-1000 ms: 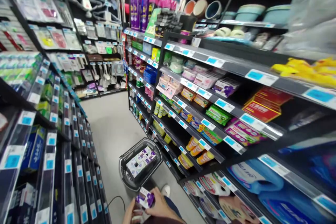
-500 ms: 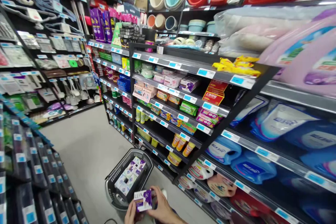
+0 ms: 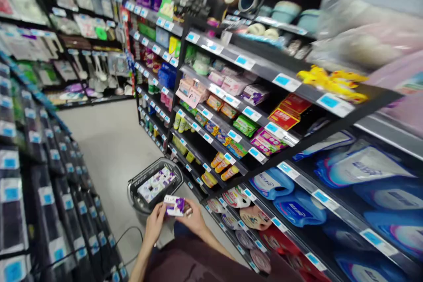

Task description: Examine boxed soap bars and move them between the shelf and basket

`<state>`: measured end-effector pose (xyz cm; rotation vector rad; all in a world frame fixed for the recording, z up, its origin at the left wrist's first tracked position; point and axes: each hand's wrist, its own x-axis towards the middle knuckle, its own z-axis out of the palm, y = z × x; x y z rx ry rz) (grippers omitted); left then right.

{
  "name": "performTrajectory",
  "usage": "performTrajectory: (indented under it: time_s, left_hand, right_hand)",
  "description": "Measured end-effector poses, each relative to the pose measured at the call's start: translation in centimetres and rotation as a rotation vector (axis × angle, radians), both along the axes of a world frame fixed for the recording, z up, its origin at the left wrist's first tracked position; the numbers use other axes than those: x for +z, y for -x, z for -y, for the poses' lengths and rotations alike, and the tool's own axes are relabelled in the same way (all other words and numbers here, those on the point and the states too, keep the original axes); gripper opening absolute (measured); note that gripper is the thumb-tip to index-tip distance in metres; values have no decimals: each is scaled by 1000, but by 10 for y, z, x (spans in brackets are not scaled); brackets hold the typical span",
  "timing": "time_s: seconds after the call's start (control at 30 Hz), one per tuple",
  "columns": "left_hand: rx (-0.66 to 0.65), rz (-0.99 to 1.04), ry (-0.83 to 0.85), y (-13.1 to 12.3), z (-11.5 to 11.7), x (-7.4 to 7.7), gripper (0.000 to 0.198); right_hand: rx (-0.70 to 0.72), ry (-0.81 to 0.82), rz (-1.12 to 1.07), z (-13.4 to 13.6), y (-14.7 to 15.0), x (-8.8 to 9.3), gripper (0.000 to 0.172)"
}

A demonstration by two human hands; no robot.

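A white and purple box of LUX soap (image 3: 173,206) is held up in front of my lap. My left hand (image 3: 155,221) grips its left end, and my right hand (image 3: 194,219) is closed around its right end. Just beyond my hands, a dark grey shopping basket (image 3: 131,187) stands on the floor. Several white and purple soap boxes (image 3: 159,184) lie in the basket, packed close together.
Shelving (image 3: 206,152) with soaps and bottles runs along my right, with blue detergent bottles (image 3: 299,207) nearest. Yellow packets (image 3: 330,83) lie on its top. Another shelf (image 3: 46,211) borders the left side. Grey floor (image 3: 99,141) lies between them, with a thin black cable (image 3: 127,231) near my left arm.
My view has tilted down and turned, so my forearms and dark clothing now show. Both hands still hold the soap box. The basket and its contents look unchanged.
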<state>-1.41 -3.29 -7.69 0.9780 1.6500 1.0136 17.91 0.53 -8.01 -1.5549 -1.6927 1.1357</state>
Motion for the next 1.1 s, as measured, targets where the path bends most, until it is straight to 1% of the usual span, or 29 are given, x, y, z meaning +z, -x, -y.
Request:
performTrajectory:
  time_s: [0.07,0.1,0.17,0.27,0.37,0.57,0.73,0.9,1.0,1.1]
  left_hand:
    - [-24,-11,-15,-6,2,16,52]
    - [-28,-17,-28,-8,3,20,51]
    - [-18,-20,-25,-14,4,24,49]
    - [-27,12,-4,-21,8,22,49]
    - [-63,36,-8,-24,10,20,50]
    - [-75,46,-27,-20,10,13,53]
    - [-86,55,-28,-21,11,5,56]
    - [-91,12,-39,-28,11,2,72]
    - [-89,-47,-22,-30,11,3,83]
    - [-72,-65,15,-29,11,4,96]
  right_hand:
    - [28,-37,-120,2,-3,3,70]
    - [38,-40,-146,3,-5,4,70]
    - [20,-20,-160,6,-9,4,72]
    - [-8,47,-176,13,-16,1,75]
    - [-6,88,-223,21,-21,-2,76]
    - [-1,98,-282,25,-19,-6,76]
    - [-4,100,-268,25,-18,-2,74]
    - [15,43,-241,28,-14,1,73]
    - [28,0,-234,32,-8,-3,73]
    - [72,-37,-249,36,-4,-7,73]
